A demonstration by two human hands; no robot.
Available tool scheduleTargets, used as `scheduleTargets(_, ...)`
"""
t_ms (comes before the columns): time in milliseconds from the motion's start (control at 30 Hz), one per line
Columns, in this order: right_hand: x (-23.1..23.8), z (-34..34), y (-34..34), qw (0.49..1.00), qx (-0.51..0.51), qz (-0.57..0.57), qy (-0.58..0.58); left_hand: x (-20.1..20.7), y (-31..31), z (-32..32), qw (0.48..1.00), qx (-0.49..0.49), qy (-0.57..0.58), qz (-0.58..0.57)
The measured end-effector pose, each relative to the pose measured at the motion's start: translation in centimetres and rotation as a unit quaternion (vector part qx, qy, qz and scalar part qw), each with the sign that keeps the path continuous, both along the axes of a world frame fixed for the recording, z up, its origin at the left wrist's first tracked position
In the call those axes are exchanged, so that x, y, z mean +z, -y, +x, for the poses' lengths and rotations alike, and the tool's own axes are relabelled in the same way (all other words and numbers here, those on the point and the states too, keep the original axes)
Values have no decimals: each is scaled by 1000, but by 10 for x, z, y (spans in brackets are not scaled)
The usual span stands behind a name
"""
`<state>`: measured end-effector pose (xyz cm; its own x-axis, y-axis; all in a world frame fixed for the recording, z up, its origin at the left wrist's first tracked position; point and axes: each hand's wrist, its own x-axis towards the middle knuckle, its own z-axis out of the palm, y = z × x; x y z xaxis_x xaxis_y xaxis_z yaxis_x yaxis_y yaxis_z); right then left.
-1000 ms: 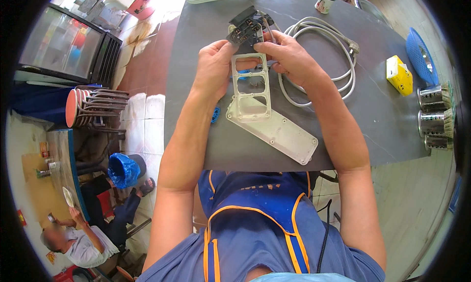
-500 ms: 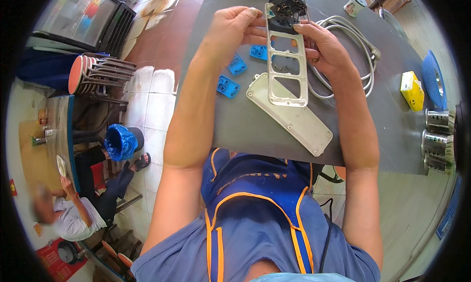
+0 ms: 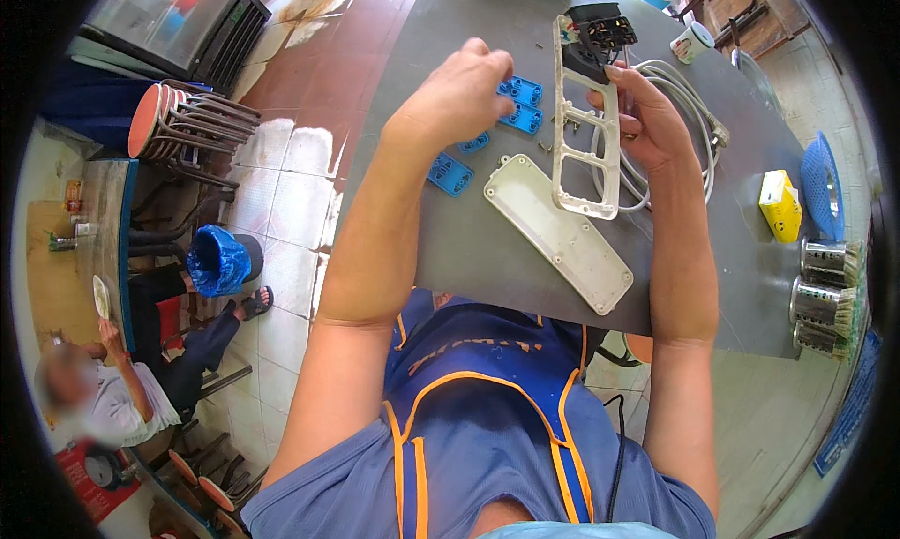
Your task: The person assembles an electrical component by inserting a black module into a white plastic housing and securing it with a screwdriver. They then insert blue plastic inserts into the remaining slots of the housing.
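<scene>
My right hand (image 3: 647, 117) grips a white power-strip frame (image 3: 583, 155) with open socket holes, held upright above the grey table (image 3: 469, 239); a black part (image 3: 600, 28) sits at its top end. My left hand (image 3: 459, 94) hovers to the left of the frame, fingers curled over several blue socket inserts (image 3: 520, 103) lying on the table; whether it touches one is unclear. A white back cover (image 3: 558, 232) of the strip lies flat below the frame. A white cable (image 3: 675, 117) coils behind my right hand.
A yellow box (image 3: 780, 204), a blue basket (image 3: 825, 183) and metal cups (image 3: 825, 281) stand at the table's right edge. A stack of stools (image 3: 183, 122) and a blue-bagged bin (image 3: 217, 258) are on the tiled floor at left, where another person (image 3: 112, 398) sits.
My left hand let go of the frame and moved left over the blue inserts. The right hand alone now holds the frame, lifted off the cover. The view has shifted.
</scene>
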<state>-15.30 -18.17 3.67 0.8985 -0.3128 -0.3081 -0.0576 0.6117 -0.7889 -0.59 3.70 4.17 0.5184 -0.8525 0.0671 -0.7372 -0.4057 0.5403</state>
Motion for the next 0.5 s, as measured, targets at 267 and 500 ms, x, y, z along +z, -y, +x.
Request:
scheduleTargets(267,2,-5,7,1000,-13,3,-17,-37,16,14,994,36,42,-93)
scheduleTargets(500,-5,-2,2,1000,6,25,-3,-34,21,11,995,18,80,-60)
